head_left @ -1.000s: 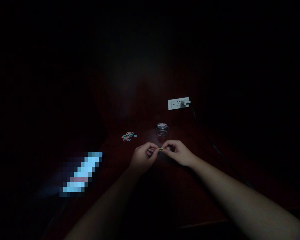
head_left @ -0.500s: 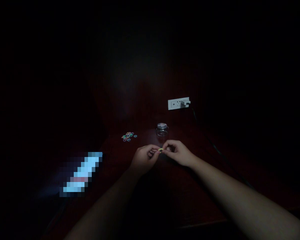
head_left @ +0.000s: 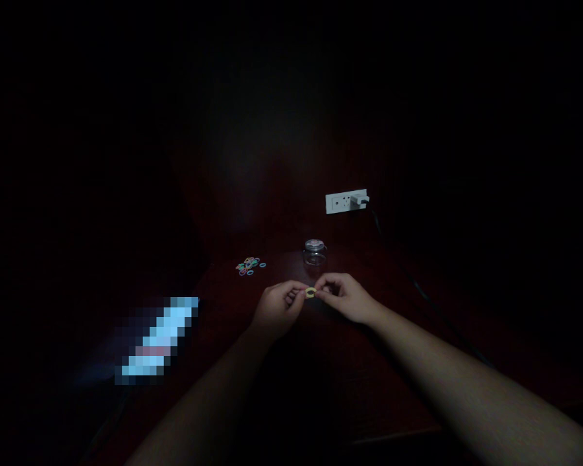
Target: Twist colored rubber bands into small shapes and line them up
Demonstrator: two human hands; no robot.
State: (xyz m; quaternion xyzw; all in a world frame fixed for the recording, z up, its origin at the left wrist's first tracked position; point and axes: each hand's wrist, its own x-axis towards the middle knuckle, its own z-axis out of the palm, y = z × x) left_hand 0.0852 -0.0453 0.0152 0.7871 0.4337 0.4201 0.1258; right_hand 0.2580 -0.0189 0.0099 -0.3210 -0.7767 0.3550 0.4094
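Note:
Between my two hands is a small yellow elastic hair band (head_left: pixel 311 297), its loop showing an oval gap in the middle. My left hand (head_left: pixel 280 305) pinches its left side between thumb and fingers. On the other side, my right hand (head_left: pixel 346 294) grips it with thumb and forefinger. Just beyond the hands stands a clear round jar (head_left: pixel 315 257) with a lid on. Farther left lies a loose pile of small coloured bands (head_left: pixel 249 265), several in pink, green, blue and orange.
The dark red-brown table (head_left: pixel 369 388) runs under both forearms. A bright, blurred-out screen (head_left: pixel 162 336) lies at the left. On the back wall is a white socket panel (head_left: pixel 339 203) with a plug (head_left: pixel 358 201), and a dark cable (head_left: pixel 418 285) trails down the right side.
The yellow band now shows more of its loop, and a wider gap between the left and right fingertips exposes it. Both hands stay in nearly the same place.

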